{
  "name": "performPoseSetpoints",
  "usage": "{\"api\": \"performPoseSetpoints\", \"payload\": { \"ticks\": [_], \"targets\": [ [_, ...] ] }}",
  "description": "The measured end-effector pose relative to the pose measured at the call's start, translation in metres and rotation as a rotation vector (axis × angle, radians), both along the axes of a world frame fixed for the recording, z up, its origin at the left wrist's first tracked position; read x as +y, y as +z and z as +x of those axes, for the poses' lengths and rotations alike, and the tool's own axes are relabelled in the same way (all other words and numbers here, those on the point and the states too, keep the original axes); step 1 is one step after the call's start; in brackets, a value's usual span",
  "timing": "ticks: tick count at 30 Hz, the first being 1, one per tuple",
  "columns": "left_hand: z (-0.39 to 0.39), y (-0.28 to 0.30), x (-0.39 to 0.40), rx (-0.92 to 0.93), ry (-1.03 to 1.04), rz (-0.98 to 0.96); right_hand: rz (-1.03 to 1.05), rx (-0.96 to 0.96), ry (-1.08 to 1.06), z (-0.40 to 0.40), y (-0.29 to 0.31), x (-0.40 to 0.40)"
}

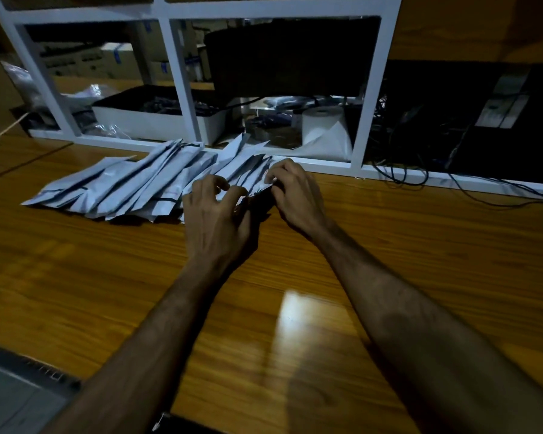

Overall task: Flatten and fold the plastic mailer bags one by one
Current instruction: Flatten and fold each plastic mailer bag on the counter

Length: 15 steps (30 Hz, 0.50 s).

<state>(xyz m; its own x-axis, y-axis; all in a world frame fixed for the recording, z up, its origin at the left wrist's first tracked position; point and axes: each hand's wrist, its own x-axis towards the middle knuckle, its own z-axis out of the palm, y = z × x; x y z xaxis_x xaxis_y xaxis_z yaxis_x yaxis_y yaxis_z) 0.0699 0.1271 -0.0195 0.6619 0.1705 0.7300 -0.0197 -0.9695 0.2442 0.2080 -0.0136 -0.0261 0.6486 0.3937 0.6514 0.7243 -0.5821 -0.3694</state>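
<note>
Plastic mailer bag [255,187] pinched between both hands [215,214]

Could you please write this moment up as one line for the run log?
stage: folding one mailer | left hand: pinching mailer bag | right hand: pinching same bag | folded bags: row on table

Head view, downward over table [389,245]

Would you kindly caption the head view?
Both hands, left hand and right hand, pinch a mailer bag beside the folded row.
</note>
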Motion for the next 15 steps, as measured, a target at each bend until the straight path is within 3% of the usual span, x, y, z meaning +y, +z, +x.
{"api": "performPoseSetpoints", "payload": {
  "ticks": [8, 15],
  "targets": [
    [-0.009, -0.002, -0.013, -0.06, -0.275, -0.032, -0.05, -0.215, -0.06, -0.062, 0.003, -0.071],
    [-0.03, -0.002, -0.041, 0.0, -0.641, -0.181, -0.11, -0.2, -0.111, -0.128, 0.003, -0.159]
  ]
}}
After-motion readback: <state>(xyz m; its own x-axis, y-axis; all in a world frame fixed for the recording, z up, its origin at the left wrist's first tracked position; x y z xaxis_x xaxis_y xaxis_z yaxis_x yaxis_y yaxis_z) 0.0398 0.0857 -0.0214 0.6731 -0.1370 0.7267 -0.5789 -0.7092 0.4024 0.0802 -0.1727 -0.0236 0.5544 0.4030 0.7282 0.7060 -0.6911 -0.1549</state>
